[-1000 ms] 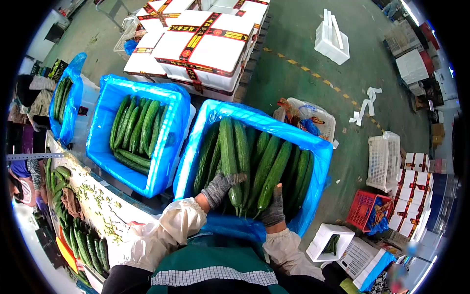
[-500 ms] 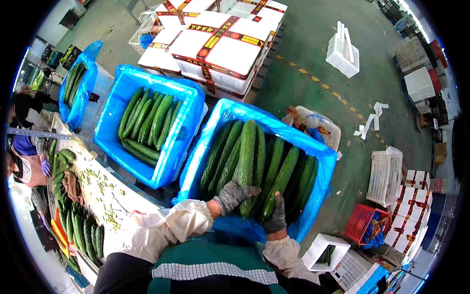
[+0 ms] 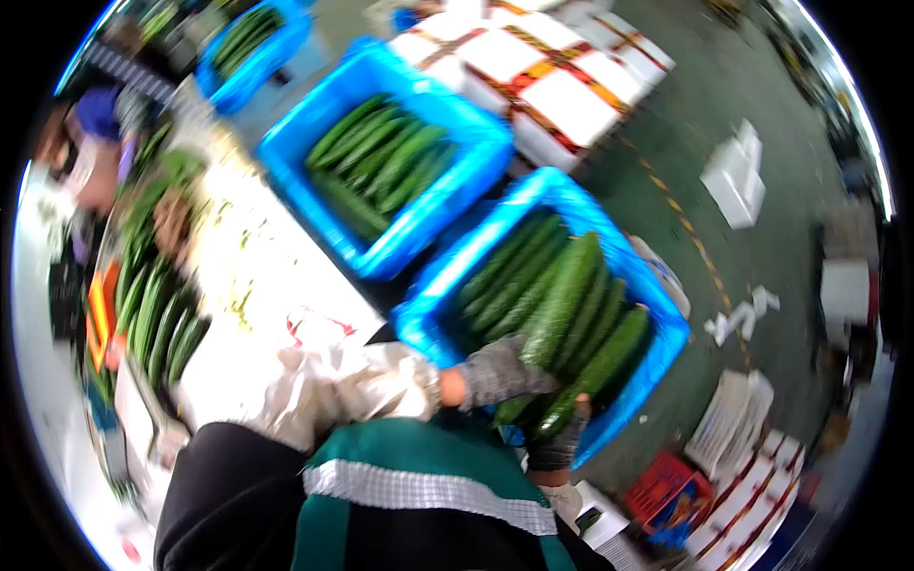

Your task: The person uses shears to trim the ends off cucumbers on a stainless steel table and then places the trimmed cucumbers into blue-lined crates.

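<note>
Both my hands are at the near edge of a box lined with blue plastic (image 3: 659, 369), which holds rows of green cucumbers. My left hand (image 3: 495, 373), in a grey glove with bare fingertips, is closed on the lower end of a long cucumber (image 3: 567, 295). Just to its right, my gloved right hand (image 3: 560, 443) grips the near end of another cucumber (image 3: 605, 357), thumb on top. Both cucumbers lie along the top of the rows. The undersides of my fingers are hidden.
Left of it stands a second blue-lined box (image 3: 490, 143) of cucumbers. A white table (image 3: 324, 276) carries scraps and more cucumbers (image 3: 157, 319). Taped foam boxes (image 3: 562, 90) are stacked behind. A person in a pink apron (image 3: 93, 157) stands at far left. A red crate (image 3: 657, 490) sits lower right.
The view has swung and blurred, so the boxes look tilted clockwise and the table shows more. My hands stay at the near ends of the cucumbers, now closer to the box's near edge.
</note>
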### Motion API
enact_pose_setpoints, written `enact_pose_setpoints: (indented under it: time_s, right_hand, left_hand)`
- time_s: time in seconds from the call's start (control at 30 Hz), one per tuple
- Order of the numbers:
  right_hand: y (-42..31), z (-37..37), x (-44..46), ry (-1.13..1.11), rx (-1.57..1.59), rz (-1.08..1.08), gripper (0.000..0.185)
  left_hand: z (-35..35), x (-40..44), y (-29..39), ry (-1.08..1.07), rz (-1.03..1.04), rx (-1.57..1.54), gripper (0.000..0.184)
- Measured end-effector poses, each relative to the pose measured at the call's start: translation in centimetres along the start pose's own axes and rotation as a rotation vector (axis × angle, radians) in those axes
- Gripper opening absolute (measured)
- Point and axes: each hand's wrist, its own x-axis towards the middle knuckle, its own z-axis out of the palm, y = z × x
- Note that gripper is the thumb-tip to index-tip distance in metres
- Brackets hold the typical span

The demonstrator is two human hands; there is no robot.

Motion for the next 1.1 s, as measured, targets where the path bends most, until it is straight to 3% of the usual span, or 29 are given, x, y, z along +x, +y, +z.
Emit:
enact_pose_setpoints:
  time_s: [0.03, 0.1, 0.13, 0.27, 0.3, 0.37, 0.43, 0.5, 0.53, 0.57, 0.67, 0.7, 0.73, 0.77, 0.83, 0.9, 0.97, 1.03, 1.1]
  right_hand:
    - [0.1, 0.2, -0.3, -0.037, -0.043, 0.062, 0.059]
    - [-0.1, 1.1, -0.3, -0.135, -0.23, -0.027, 0.065]
    - [-0.3, 1.3, 0.0, -0.192, -0.314, -0.057, 0.067]
    - [0.9, 8.7, -0.9, -0.447, -0.269, 0.166, 0.068]
    - [1.4, 9.5, -0.3, -0.545, -0.309, 0.22, 0.067]
    - [3.5, 12.3, 0.4, -0.62, -0.493, 0.268, 0.065]
    - [5.9, 14.1, 2.4, -0.74, -0.584, 0.48, 0.057]
    - [9.1, 17.5, 1.0, -0.837, -0.746, 0.543, 0.049]
    - [11.2, 18.1, 2.1, -0.852, -0.727, 0.754, 0.047]
    - [13.2, 19.1, 1.8, -0.869, -0.735, 0.753, 0.047]
    - [19.3, 22.1, -0.9, -0.81, -1.039, 0.863, 0.046]
    - [22.0, 21.4, 0.4, -1.233, -1.137, 0.691, 0.049]
    - [23.8, 22.1, -0.5, -1.45, -1.186, 0.6, 0.051]
    - [25.6, 22.8, -1.4, -1.655, -1.209, 0.483, 0.054]
    - [28.4, 25.7, -6.7, -1.133, -1.25, 1.218, 0.062]
    - [33.0, 24.9, -6.7, -1.199, -1.335, 1.19, 0.062]
    - [35.7, 25.4, -7.9, -1.274, -1.424, 1.176, 0.062]
    - [36.5, 27.2, -9.7, -1.345, -1.647, 1.16, 0.058]
    - [37.9, 28.1, -9.9, -1.437, -1.778, 1.11, 0.058]
  left_hand:
    - [-0.2, -0.6, -0.2, 0.011, 0.011, -0.103, 0.06]
    - [-0.5, -2.2, 0.5, 0.043, 0.096, -0.231, 0.062]
    - [-1.3, -4.5, 2.8, 0.18, 0.168, -0.038, 0.063]
    - [-4.0, -9.8, 3.8, 0.386, 0.369, -0.037, 0.062]
    - [-4.5, -11.8, 4.2, 0.423, 0.397, -0.271, 0.058]
    - [-5.9, -14.2, 2.6, 0.503, 0.428, -0.443, 0.055]
    - [-7.1, -17.8, 1.5, 0.6, 0.481, -0.621, 0.054]
    - [-8.0, -20.8, -0.3, 0.695, 0.629, -0.768, 0.05]
    - [-8.7, -22.2, -1.5, 0.8, 0.62, -0.715, 0.049]
    - [-9.4, -23.5, -2.9, 0.895, 0.617, -0.651, 0.047]
    - [-9.2, -27.4, -6.6, 1.067, 0.663, -0.969, 0.04]
    - [-9.0, -28.8, -6.8, 1.108, 0.729, -1.109, 0.034]
    - [-9.0, -28.9, -10.2, 1.219, 0.709, -1.036, 0.034]
    - [-9.0, -29.9, -11.1, 1.177, 0.785, -1.154, 0.034]
    - [-9.2, -31.5, -12.7, 1.138, 0.866, -1.281, 0.036]
    - [-9.1, -32.8, -14.2, 1.059, 0.945, -1.506, 0.04]
    - [-9.4, -33.3, -15.1, 1.117, 1.03, -1.527, 0.04]
    - [-10.1, -32.3, -18.3, 1.319, 1.012, -1.514, 0.041]
    - [-10.9, -31.9, -19.0, 1.347, 1.034, -1.497, 0.041]
